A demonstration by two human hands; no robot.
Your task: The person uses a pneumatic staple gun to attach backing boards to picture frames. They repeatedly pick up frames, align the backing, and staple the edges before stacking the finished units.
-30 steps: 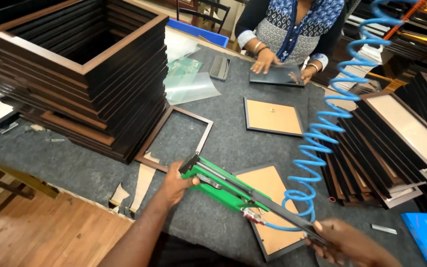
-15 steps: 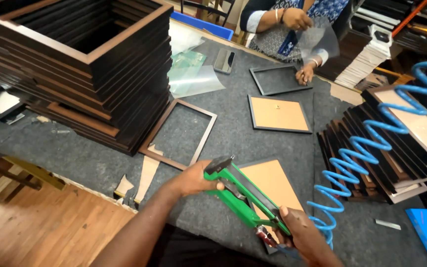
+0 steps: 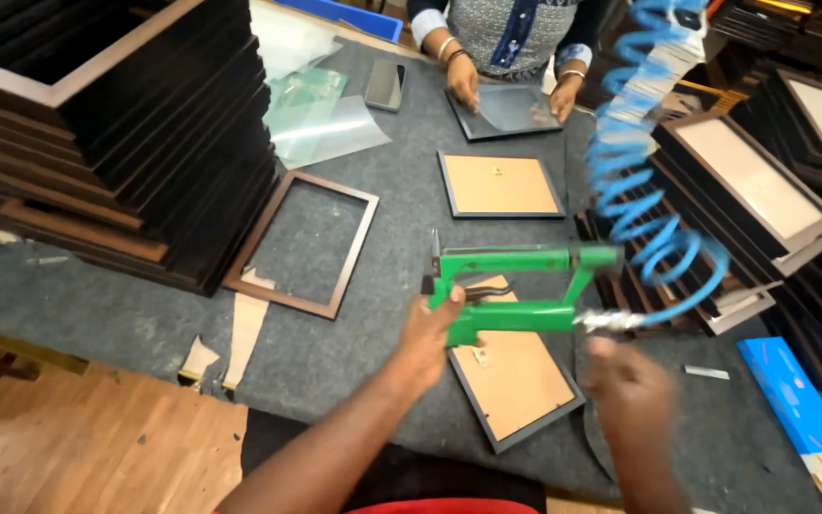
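Note:
My left hand [image 3: 427, 335] grips the handle of a green pneumatic stapler [image 3: 525, 314], held level just above a black frame [image 3: 516, 385] that lies face down with its tan backing up. The right hand [image 3: 632, 390] is blurred, just below the metal fitting where the blue coiled air hose [image 3: 641, 190] joins the tool's rear; whether it touches the fitting is unclear.
An empty brown frame [image 3: 302, 243] and a second face-down frame [image 3: 499, 186] lie on the grey table cover [image 3: 382, 238]. Tall frame stacks stand left [image 3: 116, 124] and right [image 3: 763, 181]. A co-worker's hands [image 3: 463, 81] rest on a frame opposite. A blue box [image 3: 792, 395] lies right.
The stapler swung from a diagonal to level and rose off the frame. My right hand came off its rear end. The view shifted left and forward.

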